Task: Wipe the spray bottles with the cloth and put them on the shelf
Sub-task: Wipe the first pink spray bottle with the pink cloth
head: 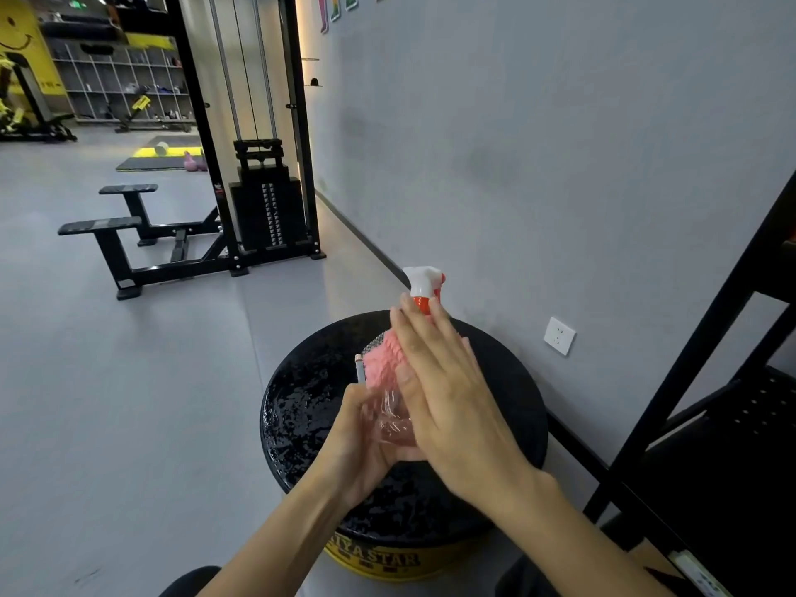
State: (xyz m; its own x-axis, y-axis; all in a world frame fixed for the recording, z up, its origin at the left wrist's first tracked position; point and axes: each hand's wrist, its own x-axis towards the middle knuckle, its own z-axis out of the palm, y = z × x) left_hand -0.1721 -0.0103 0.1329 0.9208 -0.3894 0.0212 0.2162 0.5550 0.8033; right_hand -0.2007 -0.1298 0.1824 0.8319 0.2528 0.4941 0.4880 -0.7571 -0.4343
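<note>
Here, above the black drum (301, 407), the spray bottle (391, 409) leans away from the person, base gripped in the curled left hand (366, 437), trigger head (424, 280) at the far end, while the right hand (452, 389), fingers (414, 325) straight, presses the pink cloth (383, 361) along its side, nearer the shelf (732, 445) right of the drum.

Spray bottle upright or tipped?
Roughly upright: bottle has spray head on top, left hand grips its clear base, right hand presses the cloth against its side.

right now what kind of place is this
Most likely a gym: a weight-stack cable machine stands by the wall, pink kettlebells sit near a floor mat, and storage cubbies line the far end.
</note>
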